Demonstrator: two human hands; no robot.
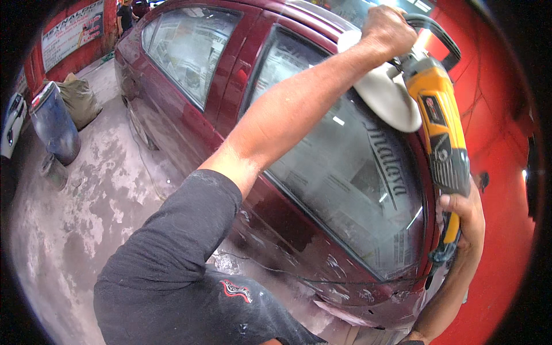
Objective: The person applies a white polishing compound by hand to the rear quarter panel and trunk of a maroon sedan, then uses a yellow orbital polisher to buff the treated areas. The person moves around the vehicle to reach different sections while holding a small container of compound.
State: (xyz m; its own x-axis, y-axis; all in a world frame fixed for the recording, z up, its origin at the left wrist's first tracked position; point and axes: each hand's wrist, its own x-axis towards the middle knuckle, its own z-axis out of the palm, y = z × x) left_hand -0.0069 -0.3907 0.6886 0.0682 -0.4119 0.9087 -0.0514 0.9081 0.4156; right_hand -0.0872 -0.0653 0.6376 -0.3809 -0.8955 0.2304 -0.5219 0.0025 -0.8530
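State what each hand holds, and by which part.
Both grip the yellow polisher: left hand on its black front handle, right hand on its rear grip.

We wear a dark grey short-sleeved shirt (172, 253), dusty and speckled pale, filling the lower left of the frame, with a small red and white emblem (236, 290) near its lower middle. Both our forearms are bare.

Yellow-and-black polisher (441, 129), white pad (386, 95), dark red car (230, 75), blue barrel (54, 123).
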